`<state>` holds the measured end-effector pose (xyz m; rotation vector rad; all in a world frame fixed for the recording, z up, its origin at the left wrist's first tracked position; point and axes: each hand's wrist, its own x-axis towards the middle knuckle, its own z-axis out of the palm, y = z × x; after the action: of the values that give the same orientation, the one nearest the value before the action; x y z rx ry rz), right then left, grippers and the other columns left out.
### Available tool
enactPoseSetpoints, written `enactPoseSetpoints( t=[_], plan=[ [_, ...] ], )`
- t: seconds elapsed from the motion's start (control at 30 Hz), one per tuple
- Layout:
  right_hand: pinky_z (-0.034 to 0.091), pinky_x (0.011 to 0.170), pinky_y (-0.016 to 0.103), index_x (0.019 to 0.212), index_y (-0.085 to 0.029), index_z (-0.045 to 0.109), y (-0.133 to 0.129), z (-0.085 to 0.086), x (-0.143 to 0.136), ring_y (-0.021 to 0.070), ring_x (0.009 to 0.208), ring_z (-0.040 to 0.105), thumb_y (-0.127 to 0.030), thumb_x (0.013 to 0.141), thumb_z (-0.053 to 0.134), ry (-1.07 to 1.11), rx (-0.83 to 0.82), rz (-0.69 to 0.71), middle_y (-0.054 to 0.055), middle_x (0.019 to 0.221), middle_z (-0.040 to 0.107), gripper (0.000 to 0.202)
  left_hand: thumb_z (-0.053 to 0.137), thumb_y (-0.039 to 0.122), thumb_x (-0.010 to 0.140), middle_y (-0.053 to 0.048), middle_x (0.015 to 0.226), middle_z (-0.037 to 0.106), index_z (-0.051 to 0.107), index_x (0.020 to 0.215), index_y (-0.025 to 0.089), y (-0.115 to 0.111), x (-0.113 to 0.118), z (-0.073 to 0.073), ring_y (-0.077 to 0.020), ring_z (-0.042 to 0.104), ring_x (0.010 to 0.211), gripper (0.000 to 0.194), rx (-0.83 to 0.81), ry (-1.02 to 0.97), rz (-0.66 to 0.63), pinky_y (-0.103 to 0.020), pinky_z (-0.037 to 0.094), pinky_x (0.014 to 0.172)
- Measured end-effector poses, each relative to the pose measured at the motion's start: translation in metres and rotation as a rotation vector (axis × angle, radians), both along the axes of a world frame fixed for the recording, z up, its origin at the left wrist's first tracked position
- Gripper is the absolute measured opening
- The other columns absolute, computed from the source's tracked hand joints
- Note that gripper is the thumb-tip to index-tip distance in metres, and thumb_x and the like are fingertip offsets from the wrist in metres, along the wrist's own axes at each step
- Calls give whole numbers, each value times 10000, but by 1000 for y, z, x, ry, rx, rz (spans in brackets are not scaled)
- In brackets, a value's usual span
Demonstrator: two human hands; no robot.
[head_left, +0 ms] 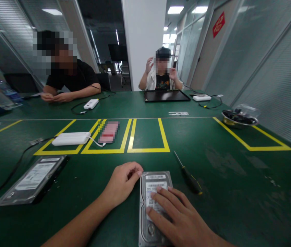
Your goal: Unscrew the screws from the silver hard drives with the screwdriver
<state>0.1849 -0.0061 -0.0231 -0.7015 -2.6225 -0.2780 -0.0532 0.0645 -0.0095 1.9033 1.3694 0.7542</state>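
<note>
A hard drive (143,206) with a white label lies on the green table in front of me, its long side pointing away. My right hand (178,214) rests flat over its right side, fingers spread across the label. At the drive's far left corner is my left hand (122,181), thumb and forefinger curled together against the edge. To the right, a screwdriver (190,178) with a black and yellow handle lies apart from both hands. Farther left lies a second hard drive (34,176), label up.
Yellow tape (147,150) marks boxes on the table. A white power bank (71,138) is cabled to a pixelated pink phone (109,132). A bowl (239,120) of dark parts stands at right. Two people sit opposite, one behind a black panel (167,95).
</note>
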Motion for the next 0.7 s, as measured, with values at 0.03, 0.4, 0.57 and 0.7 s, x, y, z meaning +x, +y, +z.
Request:
enactPoseSetpoints(
  t=[0.03,0.4,0.57,0.7],
  plan=[
    [354,1005,460,1299,-223,566,0,0,0,305,1248,466,-524,911,522,-1,-1,0,111,1339,594,494,516,280,925,3,782,652,655,837,195,0,0,0,-151,577,717,185,16,16,-2,-256,425,662],
    [389,991,464,1318,-218,552,0,-1,0,307,1248,479,-541,909,517,-11,-7,3,114,1352,586,522,538,269,902,3,751,648,652,836,188,-1,-1,-1,-139,570,671,155,23,-5,-8,-236,422,616],
    [378,1005,463,1324,-215,543,0,-2,1,307,1255,475,-522,900,545,-15,-5,7,119,1358,579,524,534,270,900,2,734,641,650,832,180,-3,0,1,-137,567,659,162,-5,-45,-3,-231,420,605],
    [390,999,467,1331,-218,535,0,0,1,308,1264,471,-496,906,541,-29,-28,7,117,1364,576,507,527,280,907,0,732,641,649,837,179,-3,1,3,-141,570,663,174,-21,-55,1,-235,424,612]
  ],
)
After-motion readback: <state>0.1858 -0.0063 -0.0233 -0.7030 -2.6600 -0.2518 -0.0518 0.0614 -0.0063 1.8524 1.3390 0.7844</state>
